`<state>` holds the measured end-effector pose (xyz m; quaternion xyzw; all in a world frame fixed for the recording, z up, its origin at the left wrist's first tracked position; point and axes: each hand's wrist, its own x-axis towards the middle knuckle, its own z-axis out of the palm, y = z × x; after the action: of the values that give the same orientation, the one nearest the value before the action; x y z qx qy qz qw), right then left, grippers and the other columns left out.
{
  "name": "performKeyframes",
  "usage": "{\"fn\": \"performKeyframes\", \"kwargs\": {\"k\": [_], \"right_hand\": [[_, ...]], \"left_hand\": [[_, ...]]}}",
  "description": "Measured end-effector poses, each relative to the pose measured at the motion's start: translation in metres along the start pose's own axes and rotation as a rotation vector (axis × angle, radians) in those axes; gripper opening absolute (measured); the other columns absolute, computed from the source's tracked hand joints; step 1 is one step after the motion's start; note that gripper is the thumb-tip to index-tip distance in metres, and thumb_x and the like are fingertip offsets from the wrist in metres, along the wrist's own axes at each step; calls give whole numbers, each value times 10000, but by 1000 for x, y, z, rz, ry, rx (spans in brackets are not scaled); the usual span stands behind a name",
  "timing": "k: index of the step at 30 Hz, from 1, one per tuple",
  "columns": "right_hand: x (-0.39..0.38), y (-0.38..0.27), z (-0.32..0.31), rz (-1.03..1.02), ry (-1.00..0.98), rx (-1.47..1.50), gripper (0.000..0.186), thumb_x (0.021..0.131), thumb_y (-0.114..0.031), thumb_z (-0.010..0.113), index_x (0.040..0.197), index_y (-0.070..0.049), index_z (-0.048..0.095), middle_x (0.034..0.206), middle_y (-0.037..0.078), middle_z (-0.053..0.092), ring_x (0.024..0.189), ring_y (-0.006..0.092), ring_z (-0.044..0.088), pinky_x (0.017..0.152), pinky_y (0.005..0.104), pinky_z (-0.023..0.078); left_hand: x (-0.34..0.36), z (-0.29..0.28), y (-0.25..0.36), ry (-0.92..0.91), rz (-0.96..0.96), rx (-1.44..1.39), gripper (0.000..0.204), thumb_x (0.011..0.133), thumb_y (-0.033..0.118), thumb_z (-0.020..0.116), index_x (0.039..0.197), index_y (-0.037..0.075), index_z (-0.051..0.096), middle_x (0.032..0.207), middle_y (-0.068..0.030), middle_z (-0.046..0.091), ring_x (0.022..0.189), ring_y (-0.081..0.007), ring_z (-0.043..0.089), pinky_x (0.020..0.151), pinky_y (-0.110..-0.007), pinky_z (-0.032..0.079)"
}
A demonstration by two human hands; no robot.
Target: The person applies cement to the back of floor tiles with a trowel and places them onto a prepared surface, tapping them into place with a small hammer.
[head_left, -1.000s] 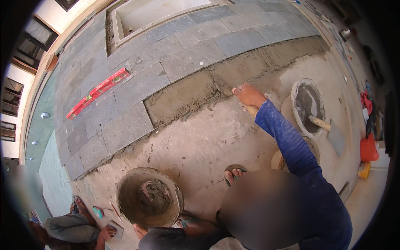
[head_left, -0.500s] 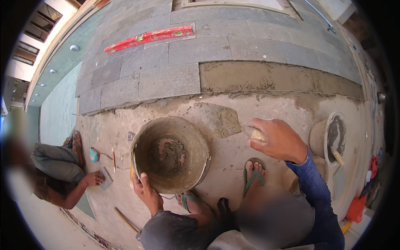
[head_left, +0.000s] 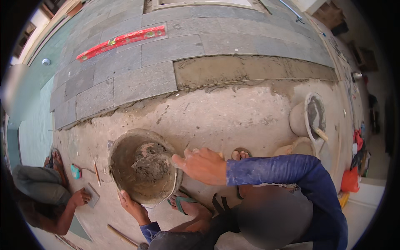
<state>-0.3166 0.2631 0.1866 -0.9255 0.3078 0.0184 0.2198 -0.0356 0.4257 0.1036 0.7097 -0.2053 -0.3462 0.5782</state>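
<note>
A round, mortar-smeared bucket (head_left: 120, 160) tilts on the floor in front of me, with grey wet mortar (head_left: 152, 177) in its bottom. My left hand (head_left: 134, 209) grips its near left rim, thumb inside and fingers on the outer wall. My right hand (head_left: 202, 166) is closed over the bucket's right rim around a trowel, whose handle is mostly hidden by the fingers. The mortar-coated trowel blade (head_left: 155, 156) reaches into the bucket, against the mortar, and its outline is hard to separate from it.
Grey stone tiles (head_left: 143, 77) carry a red spirit level (head_left: 121, 42). Beside them lies a spread mortar strip (head_left: 250, 68). A second bucket (head_left: 301, 118) with a wooden-handled tool stands right. A co-worker's hand (head_left: 80, 197) rests on a small grey tile (head_left: 93, 195), near a turquoise tape measure (head_left: 76, 171) and pencil (head_left: 97, 173).
My right hand has swung left with the trowel, from over the floor near the tiles into the bucket. My left hand stays on the rim. The whole view has shifted.
</note>
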Motion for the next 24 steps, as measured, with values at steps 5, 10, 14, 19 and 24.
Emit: {"fn": "performKeyframes", "kwargs": {"k": [5, 10, 14, 19, 24], "right_hand": [[54, -43, 21, 81, -168, 461, 647, 662, 9, 741, 1218, 155, 444, 887, 288, 662, 889, 388, 704, 700, 424, 591], [73, -61, 44, 77, -150, 306, 581, 571, -100, 815, 1075, 102, 608, 985, 299, 681, 937, 382, 706, 800, 406, 592], [22, -34, 20, 152, -10, 548, 324, 668, -176, 759, 838, 83, 665, 796, 241, 683, 865, 399, 700, 771, 460, 568], [-137, 45, -12, 629, 499, 467, 233, 847, -186, 613, 873, 45, 632, 812, 241, 645, 828, 429, 658, 754, 513, 520], [-304, 19, 22, 1301, 847, 97, 193, 847, -215, 649, 798, -33, 606, 893, 168, 616, 811, 377, 643, 719, 522, 487]], "left_hand": [[49, -34, -60, 29, 311, 659, 528, 1046, 415, 408, 1172, -45, 635, 1054, -258, 675, 941, -413, 642, 892, -442, 511], [52, 53, 6, -51, 407, 572, 520, 1043, 421, 420, 1181, -36, 627, 1049, -242, 664, 934, -392, 636, 871, -438, 518], [57, 85, 35, -171, 485, 571, 516, 1041, 425, 427, 1186, -30, 622, 1046, -232, 657, 931, -379, 632, 858, -435, 522], [72, 120, 62, -271, 558, 525, 510, 1039, 432, 440, 1196, -20, 613, 1041, -214, 644, 924, -356, 626, 836, -431, 529], [71, 157, 91, -334, 640, 476, 504, 1036, 440, 452, 1205, -10, 605, 1036, -197, 632, 917, -334, 620, 813, -427, 537]]}}
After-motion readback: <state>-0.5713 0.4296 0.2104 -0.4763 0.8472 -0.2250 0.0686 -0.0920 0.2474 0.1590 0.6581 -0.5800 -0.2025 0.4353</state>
